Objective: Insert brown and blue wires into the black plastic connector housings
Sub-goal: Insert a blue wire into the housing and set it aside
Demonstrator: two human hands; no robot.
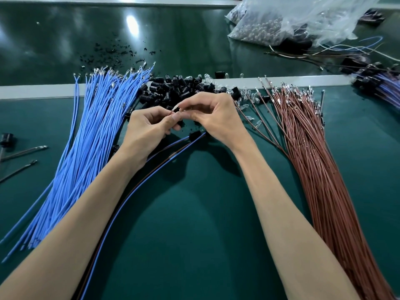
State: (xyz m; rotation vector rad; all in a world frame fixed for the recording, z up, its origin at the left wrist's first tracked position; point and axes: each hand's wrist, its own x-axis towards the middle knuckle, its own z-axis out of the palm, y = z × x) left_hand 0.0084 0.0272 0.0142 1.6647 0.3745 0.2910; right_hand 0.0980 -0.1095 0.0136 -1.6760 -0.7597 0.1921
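Note:
My left hand [149, 126] and my right hand [212, 118] meet in the middle of the green mat, fingertips pinched together on a small metal-tipped wire end [175, 108]. A blue wire and a brown wire [138, 189] run from under my left hand toward the near edge, and a black housing [194, 134] lies on them below my hands. A pile of black connector housings [173, 87] sits just behind my hands. A fan of blue wires [91, 135] lies to the left, a fan of brown wires [313, 152] to the right.
Small clear glass bulbs [249, 105] are scattered by the housings. Plastic bags of parts [292, 20] lie at the back right, with finished wired housings [378, 83] at the far right edge. A grey rail [43, 90] crosses the table. Loose dark wires [19, 156] lie far left.

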